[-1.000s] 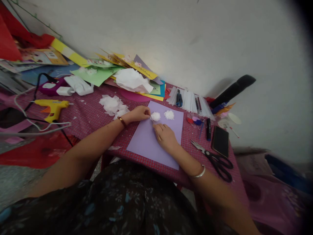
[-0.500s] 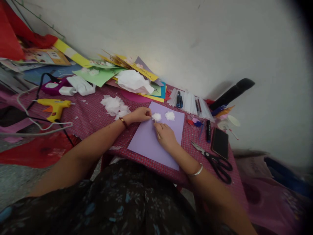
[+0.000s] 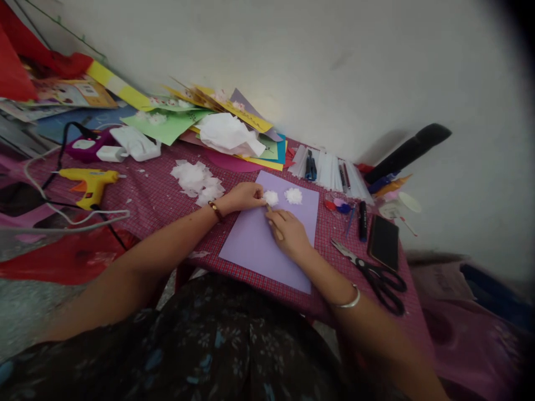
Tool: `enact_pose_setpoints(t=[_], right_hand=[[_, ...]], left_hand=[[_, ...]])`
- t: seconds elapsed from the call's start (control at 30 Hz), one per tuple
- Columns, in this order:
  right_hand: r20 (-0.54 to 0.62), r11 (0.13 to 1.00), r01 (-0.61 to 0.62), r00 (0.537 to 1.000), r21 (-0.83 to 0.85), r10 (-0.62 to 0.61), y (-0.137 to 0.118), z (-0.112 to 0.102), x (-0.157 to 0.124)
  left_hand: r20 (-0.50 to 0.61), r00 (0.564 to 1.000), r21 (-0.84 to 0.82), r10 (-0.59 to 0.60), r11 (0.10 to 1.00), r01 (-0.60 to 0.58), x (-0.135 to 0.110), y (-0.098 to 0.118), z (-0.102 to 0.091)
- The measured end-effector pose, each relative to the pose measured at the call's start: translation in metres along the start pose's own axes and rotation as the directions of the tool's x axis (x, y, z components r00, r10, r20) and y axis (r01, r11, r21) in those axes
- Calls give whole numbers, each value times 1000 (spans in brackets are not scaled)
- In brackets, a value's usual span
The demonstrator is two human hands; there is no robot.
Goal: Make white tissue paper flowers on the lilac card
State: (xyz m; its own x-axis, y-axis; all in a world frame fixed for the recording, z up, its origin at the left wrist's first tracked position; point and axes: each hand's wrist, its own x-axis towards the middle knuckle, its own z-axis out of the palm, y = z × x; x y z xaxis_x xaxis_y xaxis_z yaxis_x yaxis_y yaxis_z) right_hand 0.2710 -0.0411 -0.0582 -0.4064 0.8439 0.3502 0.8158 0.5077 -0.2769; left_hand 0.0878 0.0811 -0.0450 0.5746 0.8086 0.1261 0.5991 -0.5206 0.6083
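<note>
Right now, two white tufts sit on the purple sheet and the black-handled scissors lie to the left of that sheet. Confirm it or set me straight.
The side is wrong: the head view shows the black-handled scissors lying to the right of the purple sheet. The two white tufts do sit on that sheet.

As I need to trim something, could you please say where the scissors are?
In the head view, the scissors lie right of the purple sheet, just below the phone.
</note>
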Motion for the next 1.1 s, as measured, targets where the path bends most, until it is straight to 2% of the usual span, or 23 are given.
enact_pose_setpoints(t=[0.2,0.47,0.53,0.63,0.73,0.8,0.9,0.97,1.1], right_hand=[[-210,973,9,977,232,41,1,-7,-11],[-252,929,58,967,365,39,-3,-9,-10],[-253,906,30,964,422,86,-3,-11,-10],[-256,830,-73,933,553,252,0,-12,-9],[-232,701,-151,877,697,420,7,-10,-6],[-183,601,-187,847,777,500,13,-9,-3],[-95,483,-241,815,842,572,18,-6,2],[-54,450,-264,813,853,579,20,-5,3],[-5,459,-287,844,841,537,19,-5,4]], left_hand=[[20,999,-36,27,999,-27,1,-6,-1],[-62,998,-58,27,998,-30,1,-7,5],[-86,996,-90,29,995,-37,2,-8,6],[-183,983,-150,24,987,-51,2,-8,8],[-283,955,-224,91,962,-158,0,-3,8],[-215,963,-214,164,954,-210,-3,-1,7],[-45,979,-128,197,971,-201,-5,1,6],[-28,983,-103,181,978,-183,-5,-1,5],[-64,989,-96,136,985,-141,-4,-4,6]])
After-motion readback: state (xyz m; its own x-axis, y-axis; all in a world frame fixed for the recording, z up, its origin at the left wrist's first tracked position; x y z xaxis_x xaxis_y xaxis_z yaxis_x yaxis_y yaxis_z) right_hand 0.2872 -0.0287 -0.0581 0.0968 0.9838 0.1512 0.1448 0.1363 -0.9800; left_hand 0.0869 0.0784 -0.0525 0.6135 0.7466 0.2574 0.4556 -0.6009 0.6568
